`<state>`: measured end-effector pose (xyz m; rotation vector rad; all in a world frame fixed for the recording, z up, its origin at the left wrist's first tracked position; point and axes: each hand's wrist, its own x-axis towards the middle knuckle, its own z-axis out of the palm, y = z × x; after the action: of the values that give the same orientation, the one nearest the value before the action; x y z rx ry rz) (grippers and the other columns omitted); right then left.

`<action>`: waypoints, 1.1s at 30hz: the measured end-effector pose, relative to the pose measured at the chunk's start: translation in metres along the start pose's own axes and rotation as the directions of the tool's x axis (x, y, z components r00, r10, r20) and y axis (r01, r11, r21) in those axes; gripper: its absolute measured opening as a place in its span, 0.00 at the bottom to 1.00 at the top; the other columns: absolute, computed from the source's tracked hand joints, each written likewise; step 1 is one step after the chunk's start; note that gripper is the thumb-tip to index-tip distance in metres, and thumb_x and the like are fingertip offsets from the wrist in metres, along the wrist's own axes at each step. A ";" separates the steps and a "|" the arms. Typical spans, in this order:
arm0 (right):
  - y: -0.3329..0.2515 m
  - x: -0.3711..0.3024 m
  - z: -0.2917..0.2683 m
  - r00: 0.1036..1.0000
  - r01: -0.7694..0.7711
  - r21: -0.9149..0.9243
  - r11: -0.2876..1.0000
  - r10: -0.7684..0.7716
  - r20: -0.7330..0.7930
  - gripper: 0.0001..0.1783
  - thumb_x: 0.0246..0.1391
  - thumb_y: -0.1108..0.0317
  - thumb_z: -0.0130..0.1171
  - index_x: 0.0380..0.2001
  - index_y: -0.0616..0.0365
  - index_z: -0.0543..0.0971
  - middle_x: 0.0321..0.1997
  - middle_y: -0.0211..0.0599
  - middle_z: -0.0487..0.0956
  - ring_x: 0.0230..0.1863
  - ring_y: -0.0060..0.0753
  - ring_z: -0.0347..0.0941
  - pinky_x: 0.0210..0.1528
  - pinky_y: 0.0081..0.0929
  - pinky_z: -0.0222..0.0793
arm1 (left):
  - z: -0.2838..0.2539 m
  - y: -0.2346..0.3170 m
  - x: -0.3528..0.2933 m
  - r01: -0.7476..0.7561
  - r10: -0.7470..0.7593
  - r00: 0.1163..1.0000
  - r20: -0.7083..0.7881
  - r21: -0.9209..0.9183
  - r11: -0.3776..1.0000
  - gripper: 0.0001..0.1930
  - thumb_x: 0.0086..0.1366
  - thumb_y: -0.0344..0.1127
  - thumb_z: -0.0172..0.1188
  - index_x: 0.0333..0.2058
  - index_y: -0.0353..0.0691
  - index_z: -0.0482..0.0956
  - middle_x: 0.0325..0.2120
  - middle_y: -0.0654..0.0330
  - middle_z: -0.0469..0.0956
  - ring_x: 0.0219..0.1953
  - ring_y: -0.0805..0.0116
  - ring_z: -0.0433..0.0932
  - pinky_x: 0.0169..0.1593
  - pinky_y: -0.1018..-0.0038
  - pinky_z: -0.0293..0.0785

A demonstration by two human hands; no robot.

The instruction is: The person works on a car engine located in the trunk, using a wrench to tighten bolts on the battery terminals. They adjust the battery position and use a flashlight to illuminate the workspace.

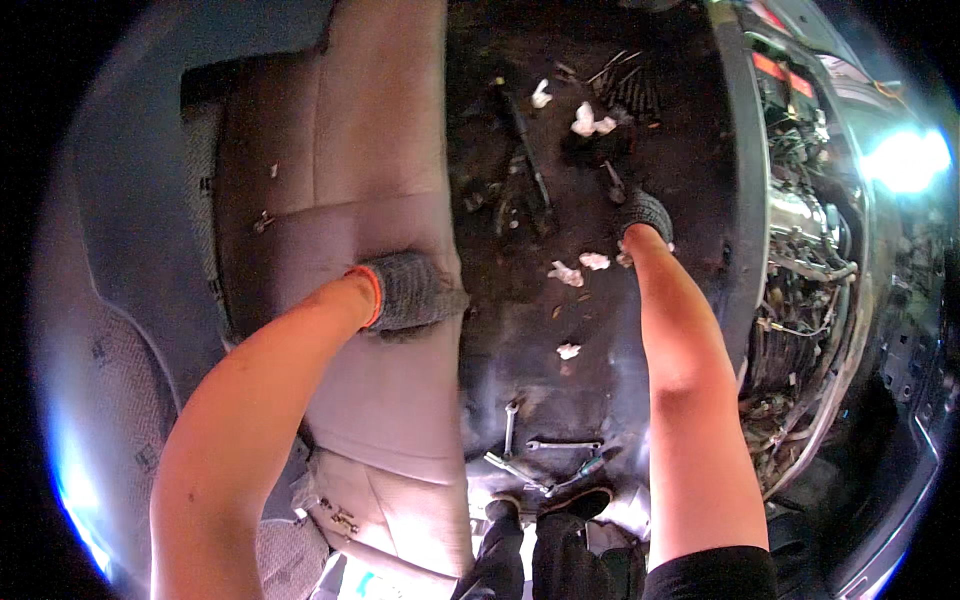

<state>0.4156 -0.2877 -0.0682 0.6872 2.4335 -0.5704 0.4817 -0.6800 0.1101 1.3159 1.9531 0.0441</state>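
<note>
My left hand (410, 292), in a dark grey knit glove with an orange cuff, leans on a tan padded seat (370, 220). Its fingers lie flat toward the seat's right edge, and nothing shows in them. Farther right, my right hand (648, 215), gloved in the same grey, reaches down to the dark floor (520, 370). That hand's fingers are hidden behind its back and wrist. Just beyond it lies a short dark tool with a metal end (612, 178); whether the hand touches it, I cannot tell. Crumpled white scraps (566, 273) lie near the right wrist.
Wrenches (565, 445) lie near my shoes (574, 502). A long dark bar (530, 155) and several thin metal pieces (632, 88) are on the far floor. At the right is an open bay of engine parts and hoses (800, 230), with a bright lamp (908, 160) beyond.
</note>
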 end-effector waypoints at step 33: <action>0.111 -0.349 -0.036 0.680 -0.596 0.727 -0.342 -0.697 0.229 0.33 0.54 0.70 0.67 0.63 0.54 0.68 0.34 0.34 0.78 0.23 0.24 0.73 0.24 0.26 0.74 | -0.135 0.082 0.026 0.646 -0.489 0.744 0.457 -0.303 0.700 0.20 0.68 0.46 0.53 0.20 0.40 0.77 0.12 0.59 0.75 0.14 0.62 0.77 0.20 0.64 0.73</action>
<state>0.7184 -0.3029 0.1408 0.5149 0.3013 -2.5707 0.4597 -0.5707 0.2247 0.3319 1.8178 -0.0455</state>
